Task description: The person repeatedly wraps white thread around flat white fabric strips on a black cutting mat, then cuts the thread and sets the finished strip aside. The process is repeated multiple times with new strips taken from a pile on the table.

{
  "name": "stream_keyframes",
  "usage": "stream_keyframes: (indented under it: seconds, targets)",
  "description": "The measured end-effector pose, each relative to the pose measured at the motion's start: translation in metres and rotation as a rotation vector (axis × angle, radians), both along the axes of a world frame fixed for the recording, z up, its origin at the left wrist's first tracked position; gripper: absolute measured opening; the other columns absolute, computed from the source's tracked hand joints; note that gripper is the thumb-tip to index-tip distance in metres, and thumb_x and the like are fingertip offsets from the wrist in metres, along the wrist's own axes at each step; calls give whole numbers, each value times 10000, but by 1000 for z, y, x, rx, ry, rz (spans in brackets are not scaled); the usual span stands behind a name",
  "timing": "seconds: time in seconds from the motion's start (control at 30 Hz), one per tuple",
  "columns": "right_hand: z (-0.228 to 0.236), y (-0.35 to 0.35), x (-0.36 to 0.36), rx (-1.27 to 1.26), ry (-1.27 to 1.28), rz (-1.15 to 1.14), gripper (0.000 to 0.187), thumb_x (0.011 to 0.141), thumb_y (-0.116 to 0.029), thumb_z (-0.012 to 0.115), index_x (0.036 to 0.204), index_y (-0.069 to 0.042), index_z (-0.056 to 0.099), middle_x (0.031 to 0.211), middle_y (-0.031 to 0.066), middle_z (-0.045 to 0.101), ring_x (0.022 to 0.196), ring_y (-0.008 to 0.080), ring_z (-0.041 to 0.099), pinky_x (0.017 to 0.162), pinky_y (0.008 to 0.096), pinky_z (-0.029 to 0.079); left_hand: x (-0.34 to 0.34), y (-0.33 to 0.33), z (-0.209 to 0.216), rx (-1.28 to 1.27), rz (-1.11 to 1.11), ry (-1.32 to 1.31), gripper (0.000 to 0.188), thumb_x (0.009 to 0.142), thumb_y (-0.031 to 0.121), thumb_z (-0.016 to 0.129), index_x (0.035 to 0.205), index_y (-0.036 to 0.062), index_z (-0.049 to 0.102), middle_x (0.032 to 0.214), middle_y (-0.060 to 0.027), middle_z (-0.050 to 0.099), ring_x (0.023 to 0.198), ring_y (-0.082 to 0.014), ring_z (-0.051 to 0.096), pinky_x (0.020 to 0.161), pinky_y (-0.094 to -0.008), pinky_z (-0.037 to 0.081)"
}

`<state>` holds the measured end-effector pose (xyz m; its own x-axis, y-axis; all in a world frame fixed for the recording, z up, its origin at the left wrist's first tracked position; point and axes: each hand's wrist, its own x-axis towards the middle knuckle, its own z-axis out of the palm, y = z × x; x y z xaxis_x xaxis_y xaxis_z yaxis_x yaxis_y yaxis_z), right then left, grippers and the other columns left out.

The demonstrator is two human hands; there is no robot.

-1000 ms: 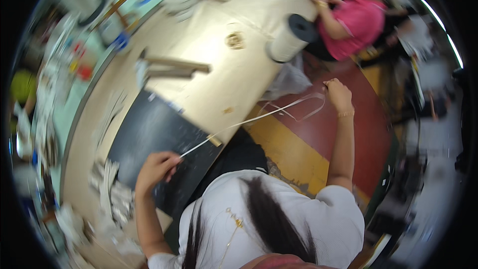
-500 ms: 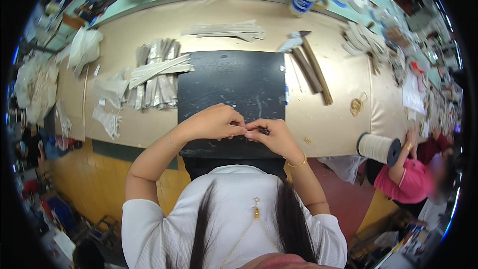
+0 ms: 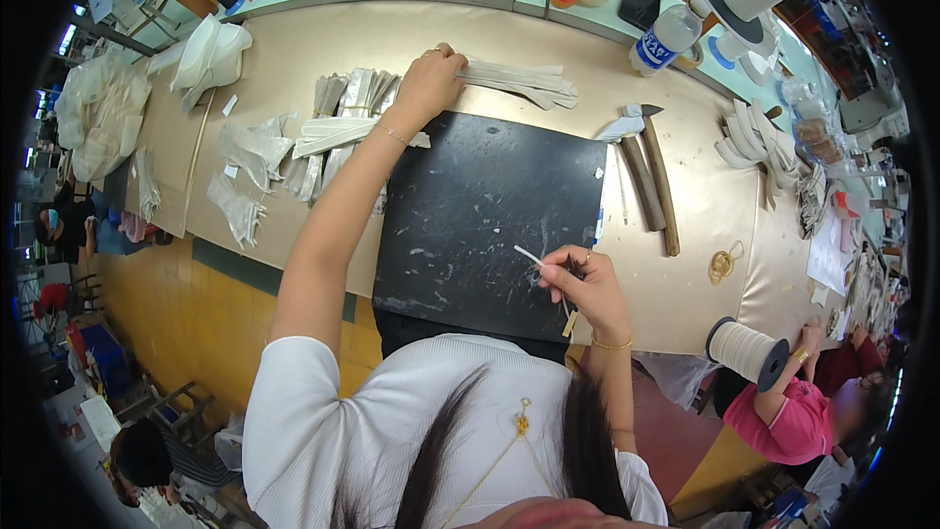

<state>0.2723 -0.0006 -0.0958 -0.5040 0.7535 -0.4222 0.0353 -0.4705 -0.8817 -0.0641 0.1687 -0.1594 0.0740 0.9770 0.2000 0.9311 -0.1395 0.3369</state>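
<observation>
My left hand (image 3: 433,83) is stretched far forward, beyond the top edge of a black work board (image 3: 460,206). Its fingers are bent closed at the left ends of some flat pale strips (image 3: 524,78), and the fingertips are hidden. Over the board's lower right part, my right hand (image 3: 589,289) pinches a thin white strip (image 3: 527,255) between thumb and fingers. One end sticks out toward the upper left; a thin length also hangs below the fingers, near a small yellowish piece (image 3: 571,323).
Left of the board lie bundled grey strips (image 3: 364,88) and white cut pieces (image 3: 257,149). A hammer (image 3: 658,176) lies at right, beside another handle (image 3: 638,181), with rubber bands (image 3: 723,264) and a cord spool (image 3: 746,353) beyond. A bottle (image 3: 669,37) stands behind. A co-worker in pink (image 3: 783,421) is at right.
My hands were together over the board and have parted. The left has reached forward to the pale strips; the right has moved right and slightly down, its white strip now showing. The view has shifted.
</observation>
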Motion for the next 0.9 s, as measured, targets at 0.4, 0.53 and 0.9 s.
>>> stream_keyframes:
  seconds: [0.4, 0.53, 0.9]
  targets:
    - [-8, -4, 10, 15, -3, -82, 135, 968, -142, 716, 980, -8, 720, 788, 29, 693, 588, 44, 559, 537, 194, 441, -6, 25, -1, -63, -64, 120, 131, 808, 130, 745, 896, 42, 706, 933, -136, 671, 927, -329, 665, 840, -440, 528]
    - [-7, -5, 13, 28, -21, -107, 161, 970, -169, 718, 986, -9, 720, 791, 21, 689, 586, 38, 552, 530, 189, 430, -8, 27, 0, -56, -103, 132, 107, 799, 126, 739, 866, 51, 701, 857, -118, 680, 911, -316, 667, 813, -432, 522]
    - [-12, -9, 18, 35, -71, -181, 164, 964, -180, 727, 976, -17, 712, 755, -14, 642, 574, 28, 524, 519, 185, 405, 1, 31, 3, -95, -150, 294, 73, 765, 101, 731, 825, 60, 728, 857, -129, 714, 902, -315, 682, 815, -424, 528]
